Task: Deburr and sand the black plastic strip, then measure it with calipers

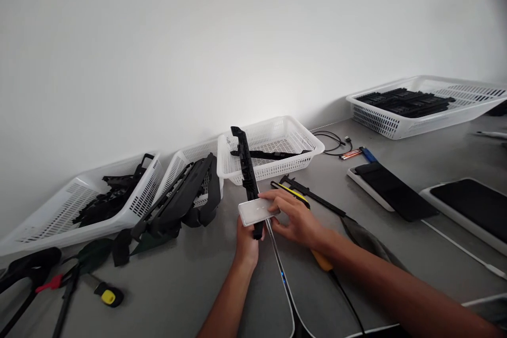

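Note:
My left hand [246,243] is closed round the lower end of a long, narrow black plastic part [246,166], which stands nearly upright. A flat white rectangular plate [255,212] covers part of this hand and of the black part. The fingers of my right hand [295,219] are bent and pinch the plate's right end. A thin shiny stem [278,261] with small blue lights runs from beneath the plate toward the front edge. Beneath my right hand lies a yellow-and-black tool [321,260] with a cord, its kind partly hidden.
White baskets [317,143] with black parts line the wall; another basket [412,131] stands back right. A caliper [312,195], a black cable [335,140], phone-like devices [392,187] and a white cable [459,245] lie right. A yellow-and-black handle [109,294] lies front left.

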Available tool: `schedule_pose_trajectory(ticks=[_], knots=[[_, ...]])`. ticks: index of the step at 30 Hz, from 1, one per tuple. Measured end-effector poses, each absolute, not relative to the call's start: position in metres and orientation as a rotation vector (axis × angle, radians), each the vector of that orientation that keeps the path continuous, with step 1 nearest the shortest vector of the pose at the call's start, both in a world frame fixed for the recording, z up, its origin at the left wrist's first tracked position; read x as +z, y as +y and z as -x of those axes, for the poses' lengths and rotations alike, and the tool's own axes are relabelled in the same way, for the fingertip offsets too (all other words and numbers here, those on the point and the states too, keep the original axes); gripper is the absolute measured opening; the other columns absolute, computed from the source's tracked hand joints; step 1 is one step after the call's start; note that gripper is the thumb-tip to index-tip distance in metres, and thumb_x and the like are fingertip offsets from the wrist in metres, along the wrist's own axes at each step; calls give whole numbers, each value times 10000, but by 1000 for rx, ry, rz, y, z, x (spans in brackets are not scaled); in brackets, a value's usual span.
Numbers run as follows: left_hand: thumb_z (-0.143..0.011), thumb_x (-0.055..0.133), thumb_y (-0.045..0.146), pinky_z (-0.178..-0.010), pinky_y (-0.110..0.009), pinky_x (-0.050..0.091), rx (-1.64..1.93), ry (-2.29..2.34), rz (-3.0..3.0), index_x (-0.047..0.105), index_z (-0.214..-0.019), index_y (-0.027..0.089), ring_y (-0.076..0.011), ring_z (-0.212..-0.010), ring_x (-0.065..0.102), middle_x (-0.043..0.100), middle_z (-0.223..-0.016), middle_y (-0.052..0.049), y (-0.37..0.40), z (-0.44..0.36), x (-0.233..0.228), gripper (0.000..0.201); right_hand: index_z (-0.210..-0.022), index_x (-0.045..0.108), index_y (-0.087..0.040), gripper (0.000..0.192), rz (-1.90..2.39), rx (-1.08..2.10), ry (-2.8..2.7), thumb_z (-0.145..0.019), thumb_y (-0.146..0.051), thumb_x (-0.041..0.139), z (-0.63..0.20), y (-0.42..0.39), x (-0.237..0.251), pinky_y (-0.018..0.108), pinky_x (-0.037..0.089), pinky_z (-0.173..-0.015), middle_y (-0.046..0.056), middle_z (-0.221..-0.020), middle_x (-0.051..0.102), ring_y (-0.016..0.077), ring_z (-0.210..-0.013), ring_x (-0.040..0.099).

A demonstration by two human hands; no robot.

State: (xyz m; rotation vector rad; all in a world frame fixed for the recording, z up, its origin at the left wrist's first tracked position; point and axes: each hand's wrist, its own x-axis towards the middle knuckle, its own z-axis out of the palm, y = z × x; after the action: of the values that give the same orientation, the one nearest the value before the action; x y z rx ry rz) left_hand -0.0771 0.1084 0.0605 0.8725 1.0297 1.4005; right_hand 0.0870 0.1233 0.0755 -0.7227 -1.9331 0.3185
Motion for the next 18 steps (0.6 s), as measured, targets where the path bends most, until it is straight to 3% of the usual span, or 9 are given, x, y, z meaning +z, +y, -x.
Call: schedule_pose_trajectory(ticks=[6,11,14,18], knots=[[-851,701,594,-399,-206,255,1327,1049,-907,557,-694,220,-79,-396,313,433,-452,79,108,75,71,431,-925,545,-242,286,812,270,-1878,-762,-9,578,-96,133,75,426,581,-995,101,-1362,722,249,-1233,673],[-831,713,714,-394,-208,270,1310,1107,-899,518,-675,225,-77,-388,332,436,-461,77,107,74,75,549,-1027,659,-239,168,787,333,-1819,-910,-120,642,-97,127,85,440,567,-1057,95,-1350,740,259,-1267,683],[-842,677,772,-398,-212,276,1287,1112,-920,502,-663,229,-77,-388,323,435,-459,75,106,74,76,597,-1096,712,-239,138,919,595,-1683,-1013,-318,633,-98,124,90,357,608,-852,77,-1112,786,220,-985,746],[-854,676,756,-412,-220,282,1258,1119,-928,494,-645,231,-81,-391,327,439,-451,69,106,74,76,593,-1110,706,-199,382,961,1040,-1503,-1035,-555,590,-100,126,93,269,533,-606,29,-802,699,148,-649,651]])
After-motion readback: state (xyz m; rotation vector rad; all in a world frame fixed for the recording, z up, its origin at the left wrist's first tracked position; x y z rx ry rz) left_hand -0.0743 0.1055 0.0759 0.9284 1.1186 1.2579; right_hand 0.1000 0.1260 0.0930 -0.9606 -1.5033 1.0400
